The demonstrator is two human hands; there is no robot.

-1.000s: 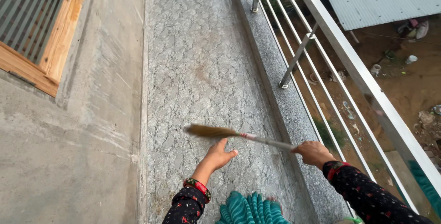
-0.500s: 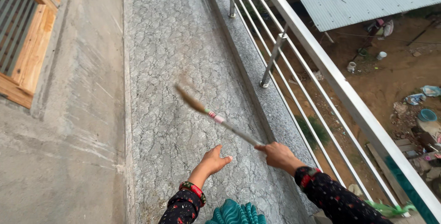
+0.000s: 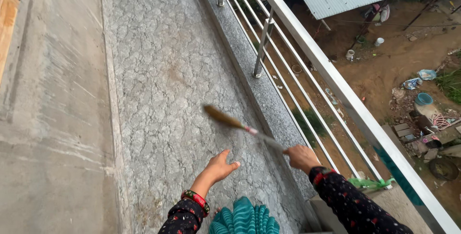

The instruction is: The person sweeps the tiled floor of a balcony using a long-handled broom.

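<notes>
While the right hand (image 3: 301, 157) grips the broom (image 3: 240, 126) handle by the floor's (image 3: 163, 85) railing (image 3: 307, 47) edge, bristles raised fwd-left, a wide swing could clip the rails & slip out. Left hand (image 3: 218, 167) open, empty, just below the broom, w/o touching.

Packages, labels, signs, screens: you have none in view, from twelve o'clock round to six, on balcony or ground below.
</notes>
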